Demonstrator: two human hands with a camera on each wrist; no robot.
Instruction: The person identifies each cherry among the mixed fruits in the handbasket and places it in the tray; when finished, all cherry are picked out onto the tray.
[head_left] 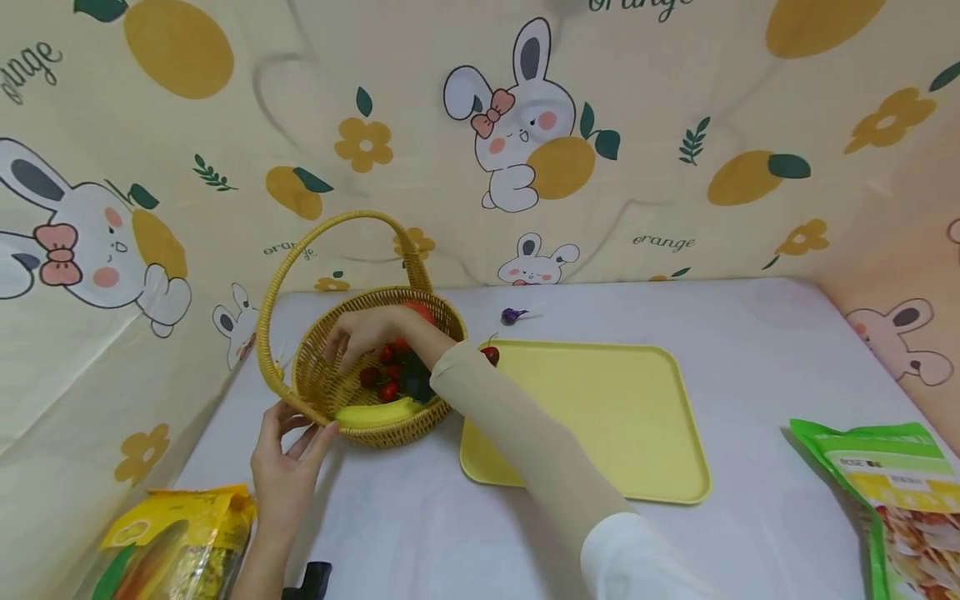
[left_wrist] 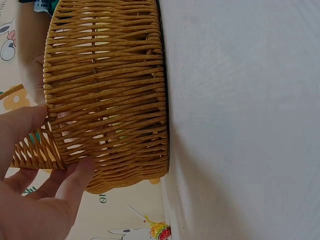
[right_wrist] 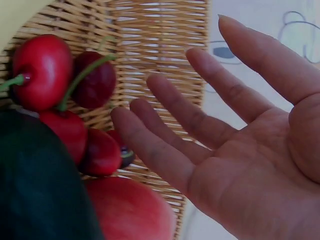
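A wicker basket with a tall handle stands on the left of the table. My left hand grips it where the handle meets the rim, thumb and fingers on either side in the left wrist view. My right hand reaches inside over the fruit. Its fingers are spread and loosely bent, with nothing between them in the right wrist view. Inside lie a banana, several red cherries, a dark green smooth fruit or vegetable and a larger pinkish-red fruit. My right forearm hides part of the basket.
A yellow tray lies right of the basket, with a cherry at its far left corner. Behind is a purple-wrapped lollipop. A yellow-wrapped lollipop lies beyond the basket. Yellow and green snack bags flank the table.
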